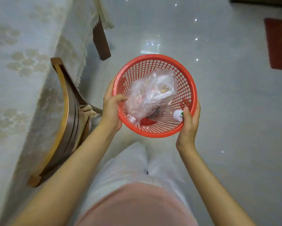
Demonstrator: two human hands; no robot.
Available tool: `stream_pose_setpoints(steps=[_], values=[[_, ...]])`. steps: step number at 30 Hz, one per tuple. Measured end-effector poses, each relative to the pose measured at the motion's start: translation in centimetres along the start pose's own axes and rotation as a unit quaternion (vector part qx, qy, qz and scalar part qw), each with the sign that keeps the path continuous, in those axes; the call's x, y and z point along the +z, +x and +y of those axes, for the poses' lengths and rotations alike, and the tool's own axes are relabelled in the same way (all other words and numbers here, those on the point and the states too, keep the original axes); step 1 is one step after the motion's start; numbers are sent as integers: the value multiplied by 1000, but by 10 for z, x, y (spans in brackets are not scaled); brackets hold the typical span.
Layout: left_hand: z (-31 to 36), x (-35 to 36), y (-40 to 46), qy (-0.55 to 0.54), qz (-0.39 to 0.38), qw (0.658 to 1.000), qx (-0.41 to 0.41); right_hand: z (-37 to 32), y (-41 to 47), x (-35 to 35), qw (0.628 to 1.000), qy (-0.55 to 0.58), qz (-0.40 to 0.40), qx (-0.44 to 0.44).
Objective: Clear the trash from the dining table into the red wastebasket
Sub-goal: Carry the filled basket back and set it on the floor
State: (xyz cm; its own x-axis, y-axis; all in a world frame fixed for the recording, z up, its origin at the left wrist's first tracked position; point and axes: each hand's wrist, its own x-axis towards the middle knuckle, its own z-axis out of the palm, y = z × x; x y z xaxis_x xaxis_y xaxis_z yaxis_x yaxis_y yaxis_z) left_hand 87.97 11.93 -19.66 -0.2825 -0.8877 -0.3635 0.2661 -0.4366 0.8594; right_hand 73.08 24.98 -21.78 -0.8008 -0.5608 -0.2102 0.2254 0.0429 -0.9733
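I hold the red wastebasket (184, 74), a round plastic mesh basket, above the floor in front of me. My left hand (111, 110) grips its left rim, thumb hooked inside. On the near right rim sits my right hand (190, 123), thumb over the edge. Inside lies a crumpled clear plastic bag (150, 93) holding bits of food scraps. A small white bottle or cap with a green mark (177, 115) rests by my right thumb. The dining table (19, 54), under a pale lace cloth, fills the left side.
A wooden chair (66, 115) is tucked against the table just left of my left arm. A dark table leg (101, 41) stands farther back. Glossy pale floor tiles spread to the right, with a red mat (278, 44) at the far right edge.
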Motion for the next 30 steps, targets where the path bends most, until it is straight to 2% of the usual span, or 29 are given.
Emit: stream_pose_setpoints(steps=[3,9,20,26,30], values=[[6,27,43,-22,29,999,-4,-12,62,19,1000,8,-16,4],[10,82,144,-61,96,993,39,-28,198,54,995,-15,-95,11],[53,234,344,-102,182,975,74,-106,471,122,978,-40,-205,4],[77,262,451,-119,229,962,89,-118,584,190,966,-57,-250,17],[96,260,534,-141,250,952,106,-117,658,259,956,-73,-282,22]])
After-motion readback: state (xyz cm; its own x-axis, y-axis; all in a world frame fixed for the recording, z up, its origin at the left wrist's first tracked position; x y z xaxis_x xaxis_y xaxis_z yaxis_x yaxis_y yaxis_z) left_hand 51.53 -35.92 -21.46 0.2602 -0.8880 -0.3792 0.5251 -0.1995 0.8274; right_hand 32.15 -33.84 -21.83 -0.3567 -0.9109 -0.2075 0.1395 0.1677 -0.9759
